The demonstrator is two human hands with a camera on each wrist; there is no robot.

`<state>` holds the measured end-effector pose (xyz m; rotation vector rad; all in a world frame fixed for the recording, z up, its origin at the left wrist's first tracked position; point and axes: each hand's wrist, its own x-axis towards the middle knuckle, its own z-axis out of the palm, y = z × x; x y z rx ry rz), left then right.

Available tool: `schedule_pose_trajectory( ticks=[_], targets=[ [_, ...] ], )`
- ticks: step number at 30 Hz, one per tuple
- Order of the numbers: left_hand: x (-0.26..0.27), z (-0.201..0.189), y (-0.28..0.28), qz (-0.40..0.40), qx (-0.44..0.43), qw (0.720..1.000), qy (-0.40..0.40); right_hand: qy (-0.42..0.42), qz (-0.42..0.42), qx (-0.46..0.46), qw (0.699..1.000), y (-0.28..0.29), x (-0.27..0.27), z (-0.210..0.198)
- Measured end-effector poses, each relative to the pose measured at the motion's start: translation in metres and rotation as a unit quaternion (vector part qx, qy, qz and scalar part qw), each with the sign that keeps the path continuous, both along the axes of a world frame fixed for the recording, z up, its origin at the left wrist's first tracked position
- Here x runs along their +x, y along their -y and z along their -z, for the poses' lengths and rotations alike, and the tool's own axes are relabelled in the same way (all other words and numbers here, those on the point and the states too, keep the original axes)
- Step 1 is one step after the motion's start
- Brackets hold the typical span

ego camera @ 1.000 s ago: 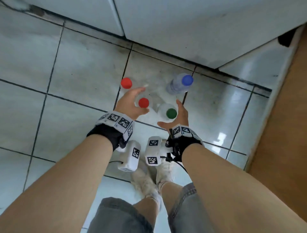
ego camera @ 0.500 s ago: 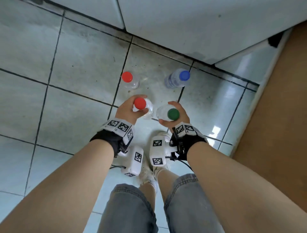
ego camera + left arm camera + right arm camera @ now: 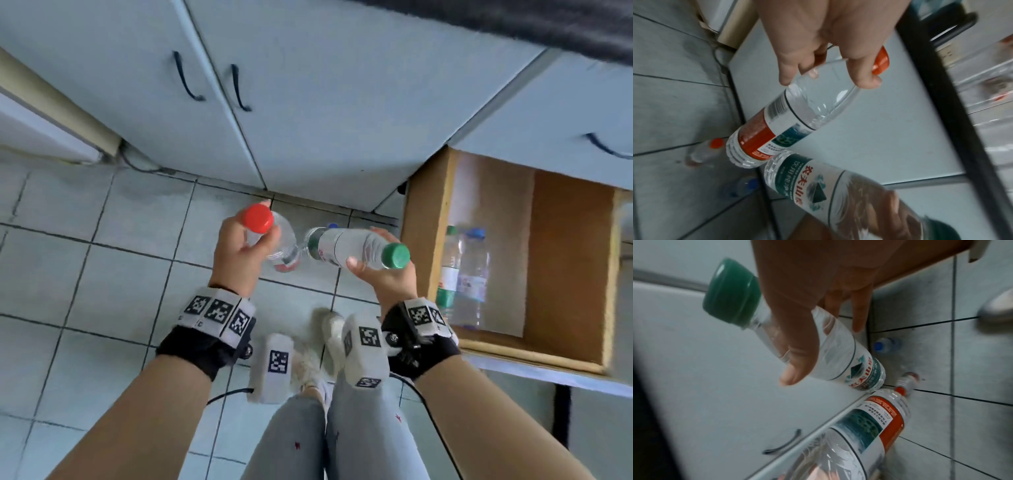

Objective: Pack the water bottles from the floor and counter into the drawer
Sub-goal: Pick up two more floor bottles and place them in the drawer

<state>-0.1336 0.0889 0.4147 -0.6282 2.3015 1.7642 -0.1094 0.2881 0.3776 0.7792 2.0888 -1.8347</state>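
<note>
My left hand (image 3: pixel 239 253) grips a clear red-capped bottle (image 3: pixel 270 236) near its neck, held up off the floor; the left wrist view shows the fingers (image 3: pixel 865 78) curled round its shoulder (image 3: pixel 797 113). My right hand (image 3: pixel 380 274) holds a green-capped bottle (image 3: pixel 356 248) tipped almost level, its cap pointing right at the open wooden drawer (image 3: pixel 428 219). Two bottles lie inside the drawer, one green-capped (image 3: pixel 448 270) and one blue-capped (image 3: pixel 474 274). A red-capped bottle (image 3: pixel 908 379) and a blue-capped bottle (image 3: pixel 887 344) stand on the floor tiles below.
Pale cabinet doors with dark handles (image 3: pixel 236 89) stand straight ahead. A shut drawer front (image 3: pixel 548 113) sits above the open drawer, under a dark counter edge (image 3: pixel 513 20). My legs and shoes (image 3: pixel 329 325) are below the hands.
Both hands have closed on their bottles and lifted them off the floor. The green-capped bottle has tipped sideways. The view has swung up and right, bringing the cabinets and open drawer in.
</note>
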Motion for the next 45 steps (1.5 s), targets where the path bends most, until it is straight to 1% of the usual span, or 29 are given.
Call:
schedule_pose_trajectory(
  ticks=[2,5,8,10,12,15,18,20,22,25,27,28,31,33,35,36,38,40,41,43,45],
  targets=[
    [-0.007,-0.033,-0.026,-0.005,0.030,0.999,-0.028,-0.046,0.023,0.001,0.999,-0.023,0.001,-0.033],
    [-0.012,-0.062,-0.071,0.026,0.086,0.995,-0.054,-0.108,0.078,0.019,0.991,-0.063,0.007,-0.073],
    [-0.012,-0.075,-0.123,0.078,0.124,0.988,-0.047,-0.123,0.144,0.036,0.981,-0.112,0.015,-0.097],
    [-0.010,-0.080,-0.159,0.114,0.160,0.980,-0.043,-0.126,0.168,0.059,0.976,-0.149,0.023,-0.105],
    [-0.008,-0.077,-0.192,0.150,0.168,0.974,-0.026,-0.123,0.178,0.074,0.973,-0.181,0.030,-0.105],
    [-0.005,-0.064,-0.247,0.206,0.146,0.968,0.008,-0.102,0.177,0.092,0.975,-0.233,0.043,-0.089],
    [-0.004,-0.038,-0.301,0.249,0.108,0.962,0.027,-0.063,0.155,0.117,0.979,-0.281,0.049,-0.062],
    [-0.006,-0.017,-0.335,0.254,0.088,0.962,0.056,-0.026,0.106,0.157,0.982,-0.310,0.046,-0.042],
    [-0.009,0.005,-0.366,0.242,0.084,0.964,0.076,0.017,0.050,0.201,0.978,-0.333,0.037,-0.021],
    [-0.017,0.044,-0.402,0.244,0.071,0.961,0.107,0.109,-0.065,0.258,0.958,-0.354,0.017,0.013],
    [-0.025,0.072,-0.420,0.253,0.062,0.955,0.140,0.179,-0.138,0.273,0.935,-0.362,0.005,0.036],
    [-0.028,0.082,-0.426,0.258,0.050,0.952,0.158,0.210,-0.157,0.274,0.925,-0.365,0.000,0.047],
    [-0.041,0.121,-0.436,0.272,0.004,0.938,0.216,0.283,-0.161,0.246,0.913,-0.370,-0.014,0.076],
    [-0.047,0.140,-0.439,0.283,0.010,0.924,0.258,0.316,-0.159,0.231,0.907,-0.371,-0.021,0.090],
    [-0.046,0.155,-0.442,0.290,-0.008,0.913,0.288,0.333,-0.156,0.223,0.903,-0.370,-0.024,0.102],
    [-0.046,0.164,-0.442,0.287,-0.028,0.911,0.294,0.327,-0.159,0.223,0.905,-0.369,-0.024,0.107],
    [-0.045,0.169,-0.445,0.300,-0.077,0.908,0.284,0.308,-0.170,0.234,0.906,-0.367,-0.020,0.119],
    [-0.045,0.177,-0.447,0.348,-0.113,0.887,0.281,0.324,-0.192,0.237,0.895,-0.366,-0.013,0.133],
    [-0.043,0.179,-0.447,0.380,-0.121,0.869,0.293,0.347,-0.203,0.230,0.886,-0.364,-0.009,0.139],
    [-0.038,0.180,-0.447,0.445,-0.145,0.828,0.310,0.387,-0.191,0.214,0.876,-0.362,0.000,0.146],
    [-0.032,0.176,-0.447,0.498,-0.149,0.797,0.307,0.417,-0.192,0.237,0.856,-0.360,0.006,0.148]
  ],
)
